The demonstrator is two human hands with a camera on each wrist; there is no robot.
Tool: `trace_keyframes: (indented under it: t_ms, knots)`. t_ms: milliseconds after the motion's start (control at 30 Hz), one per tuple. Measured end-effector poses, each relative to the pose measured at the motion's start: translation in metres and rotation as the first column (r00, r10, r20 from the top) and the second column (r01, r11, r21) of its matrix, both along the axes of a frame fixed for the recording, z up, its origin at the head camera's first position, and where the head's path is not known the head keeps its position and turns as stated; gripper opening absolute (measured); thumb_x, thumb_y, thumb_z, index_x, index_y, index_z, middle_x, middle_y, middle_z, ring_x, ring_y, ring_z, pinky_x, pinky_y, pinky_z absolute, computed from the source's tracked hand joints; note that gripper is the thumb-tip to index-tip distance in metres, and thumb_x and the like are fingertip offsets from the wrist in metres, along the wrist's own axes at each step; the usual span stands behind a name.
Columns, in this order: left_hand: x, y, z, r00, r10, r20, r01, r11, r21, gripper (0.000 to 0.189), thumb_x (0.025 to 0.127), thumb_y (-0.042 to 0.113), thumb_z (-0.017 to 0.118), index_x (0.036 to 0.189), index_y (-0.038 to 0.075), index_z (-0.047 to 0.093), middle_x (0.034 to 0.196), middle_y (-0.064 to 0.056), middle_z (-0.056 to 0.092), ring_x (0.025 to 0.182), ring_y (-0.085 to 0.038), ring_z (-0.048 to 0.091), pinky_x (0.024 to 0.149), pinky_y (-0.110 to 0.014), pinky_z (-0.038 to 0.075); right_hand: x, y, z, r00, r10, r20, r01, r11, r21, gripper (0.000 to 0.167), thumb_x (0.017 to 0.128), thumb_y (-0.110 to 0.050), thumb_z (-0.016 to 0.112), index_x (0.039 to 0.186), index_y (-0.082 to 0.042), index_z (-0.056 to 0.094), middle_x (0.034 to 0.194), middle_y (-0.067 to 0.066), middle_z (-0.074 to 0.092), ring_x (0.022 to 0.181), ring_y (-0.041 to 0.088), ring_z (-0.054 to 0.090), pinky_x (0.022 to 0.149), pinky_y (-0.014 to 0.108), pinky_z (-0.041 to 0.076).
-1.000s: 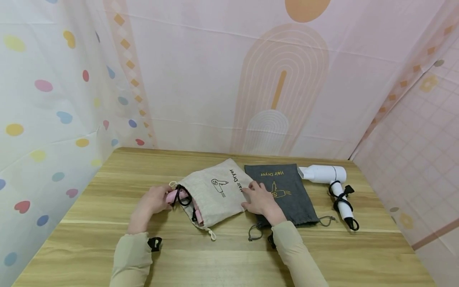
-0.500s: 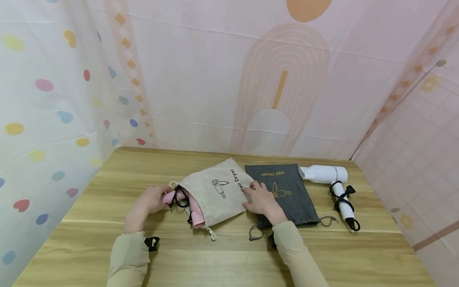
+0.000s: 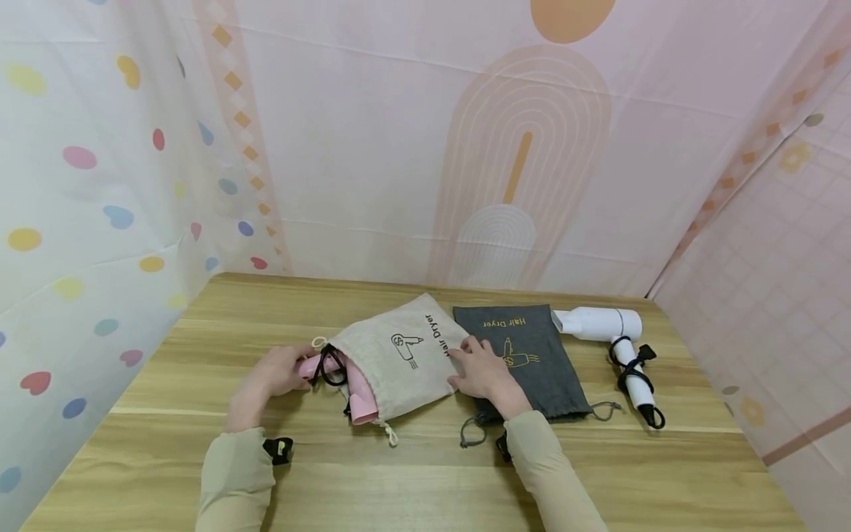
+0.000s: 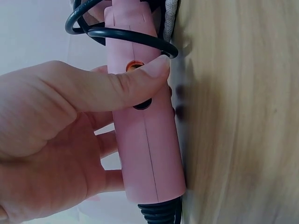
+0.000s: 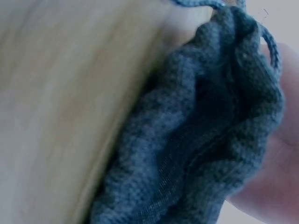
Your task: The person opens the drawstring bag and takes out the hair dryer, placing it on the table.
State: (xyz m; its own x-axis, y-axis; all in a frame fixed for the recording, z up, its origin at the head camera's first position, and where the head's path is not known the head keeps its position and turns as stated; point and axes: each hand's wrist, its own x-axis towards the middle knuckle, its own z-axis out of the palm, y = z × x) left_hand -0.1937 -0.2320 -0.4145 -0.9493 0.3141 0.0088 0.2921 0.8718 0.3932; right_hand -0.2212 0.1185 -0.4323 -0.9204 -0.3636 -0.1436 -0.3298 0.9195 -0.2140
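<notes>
My left hand [image 3: 282, 372] grips the handle of a pink hair dryer [image 3: 362, 400], thumb across its front near the switches in the left wrist view. A black cord [image 4: 135, 37] loops round the handle [image 4: 147, 154]. The handle and one end of the barrel stick out of the mouth of a beige drawstring bag [image 3: 399, 355]; the rest is inside, hidden. My right hand [image 3: 484, 372] rests with spread fingers on the bag's right end, partly over a dark grey drawstring bag [image 3: 555, 377]. In the right wrist view, the grey bag's gathered mouth [image 5: 187, 126] hides the fingers.
A white hair dryer [image 3: 601, 323], its black cord [image 3: 628, 369] wound round the handle, lies right of the grey bag. All lie on a wooden table [image 3: 399, 488]. Patterned curtains [image 3: 372, 148] stand behind and at both sides.
My left hand has drawn the pink hair dryer a little to the left, and more of its barrel now shows at the bag's mouth. My right hand stays in place on the beige bag.
</notes>
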Motion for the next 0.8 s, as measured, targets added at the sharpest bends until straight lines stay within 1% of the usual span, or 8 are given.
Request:
trace_keyframes:
  t_ms: [133, 367, 500, 633, 800]
  knots:
    - [0.000, -0.001, 0.000, 1.000, -0.011, 0.001, 0.011, 1.000, 0.001, 0.042, 0.064, 0.009, 0.083, 0.101, 0.005, 0.064, 0.091, -0.014, 0.067, 0.085, -0.031, 0.060, 0.076, -0.047, 0.048, -0.001, 0.000, 0.000, 1.000, 0.003, -0.006, -0.003, 1.000, 0.006, 0.047, 0.089, -0.037, 0.063, 0.133, -0.022, 0.055, 0.132, 0.006, 0.043, 0.114, 0.028, 0.042, 0.071, 0.043, 0.049]
    - [-0.001, 0.000, 0.002, 1.000, -0.006, 0.020, 0.006, 1.000, 0.011, 0.042, 0.064, 0.008, 0.082, 0.101, 0.004, 0.064, 0.092, -0.015, 0.067, 0.084, -0.030, 0.059, 0.075, -0.046, 0.048, 0.000, 0.000, -0.001, 1.000, 0.003, -0.013, -0.003, 1.000, 0.000, 0.047, 0.089, -0.036, 0.063, 0.133, -0.022, 0.055, 0.134, 0.007, 0.043, 0.114, 0.028, 0.043, 0.075, 0.045, 0.050]
    - [0.000, 0.002, 0.002, 0.999, 0.008, 0.039, -0.009, 1.000, 0.026, 0.039, 0.064, 0.007, 0.081, 0.099, 0.004, 0.065, 0.091, -0.014, 0.067, 0.084, -0.029, 0.060, 0.074, -0.043, 0.048, 0.003, -0.001, -0.001, 0.999, 0.004, -0.039, -0.006, 0.999, -0.042, 0.044, 0.089, -0.032, 0.064, 0.131, -0.018, 0.057, 0.133, 0.009, 0.045, 0.115, 0.029, 0.044, 0.077, 0.047, 0.051]
    - [0.001, 0.005, 0.003, 0.998, 0.023, 0.050, -0.025, 0.999, 0.033, 0.037, 0.063, 0.006, 0.080, 0.097, 0.003, 0.064, 0.090, -0.015, 0.067, 0.084, -0.029, 0.060, 0.073, -0.043, 0.049, 0.005, -0.003, -0.001, 0.997, 0.009, -0.076, -0.016, 0.995, -0.094, 0.042, 0.091, -0.028, 0.062, 0.130, -0.014, 0.058, 0.134, 0.012, 0.046, 0.119, 0.031, 0.044, 0.083, 0.048, 0.050]
    - [0.003, 0.011, 0.005, 0.998, 0.044, 0.050, -0.045, 0.999, 0.024, 0.038, 0.063, 0.008, 0.081, 0.096, 0.000, 0.063, 0.088, -0.015, 0.066, 0.081, -0.029, 0.059, 0.072, -0.043, 0.048, 0.008, -0.007, 0.003, 0.995, 0.022, -0.099, -0.034, 0.992, -0.122, 0.039, 0.092, -0.029, 0.060, 0.129, -0.014, 0.058, 0.136, 0.011, 0.046, 0.123, 0.032, 0.043, 0.084, 0.048, 0.050]
